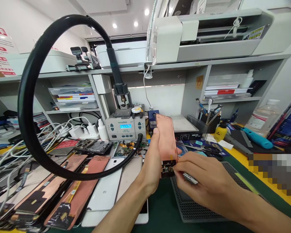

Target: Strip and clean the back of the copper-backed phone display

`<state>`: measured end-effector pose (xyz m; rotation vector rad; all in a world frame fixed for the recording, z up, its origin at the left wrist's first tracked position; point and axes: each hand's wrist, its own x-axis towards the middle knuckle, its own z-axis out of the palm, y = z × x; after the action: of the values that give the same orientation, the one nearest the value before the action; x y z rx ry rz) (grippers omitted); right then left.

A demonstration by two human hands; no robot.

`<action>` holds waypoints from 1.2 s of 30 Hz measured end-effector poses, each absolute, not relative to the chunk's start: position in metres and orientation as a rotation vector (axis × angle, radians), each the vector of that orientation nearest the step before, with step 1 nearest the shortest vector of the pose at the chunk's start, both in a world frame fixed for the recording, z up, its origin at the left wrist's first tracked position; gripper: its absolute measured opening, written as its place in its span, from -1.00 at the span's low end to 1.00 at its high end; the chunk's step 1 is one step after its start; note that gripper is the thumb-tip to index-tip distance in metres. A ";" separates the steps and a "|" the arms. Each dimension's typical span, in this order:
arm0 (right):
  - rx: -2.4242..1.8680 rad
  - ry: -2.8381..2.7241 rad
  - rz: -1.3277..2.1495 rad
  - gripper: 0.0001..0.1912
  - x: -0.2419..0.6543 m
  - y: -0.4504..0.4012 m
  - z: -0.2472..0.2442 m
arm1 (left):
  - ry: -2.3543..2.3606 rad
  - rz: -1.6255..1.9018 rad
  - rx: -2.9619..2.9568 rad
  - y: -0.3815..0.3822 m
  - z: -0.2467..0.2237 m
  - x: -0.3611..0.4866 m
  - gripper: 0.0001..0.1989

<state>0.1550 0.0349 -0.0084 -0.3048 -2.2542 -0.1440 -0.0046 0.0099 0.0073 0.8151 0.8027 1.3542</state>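
My left hand (151, 165) grips a copper-coloured phone screen panel (167, 137) by its left edge, holding it upright and tilted over the bench. A dark section with small circuits (167, 168) forms the panel's lower end. Closed around a slim metal tool (190, 178), my right hand (197, 173) has its fingertips at the lower right corner of the panel. The tool's tip is hidden by the fingers.
Phones and copper-coloured panels (80, 191) lie at the left. A black hose (26, 97) loops above them from the hot-air station (124, 127). A grey perforated mat (196, 210) lies under my right hand. Tools stand in a holder (205, 121) at the right.
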 end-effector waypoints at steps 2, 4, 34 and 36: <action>-0.319 -2.231 -0.080 -0.84 0.155 0.034 -0.008 | 0.765 1.350 0.852 0.010 0.008 -0.004 -0.18; -0.327 -2.216 -0.021 -0.83 0.155 0.032 -0.006 | 0.690 1.361 0.865 0.010 0.008 -0.004 -0.21; -0.649 -1.947 0.550 -0.89 0.160 0.006 0.028 | 0.402 1.359 0.726 0.002 0.024 -0.010 -0.34; -0.658 -1.947 0.544 -0.90 0.160 0.005 0.028 | 0.381 1.351 0.738 0.001 0.024 -0.011 -0.33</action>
<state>0.1604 0.0050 0.0282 -0.6581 -1.9474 0.5442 -0.0105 0.0014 0.0237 0.7376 0.3815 1.3508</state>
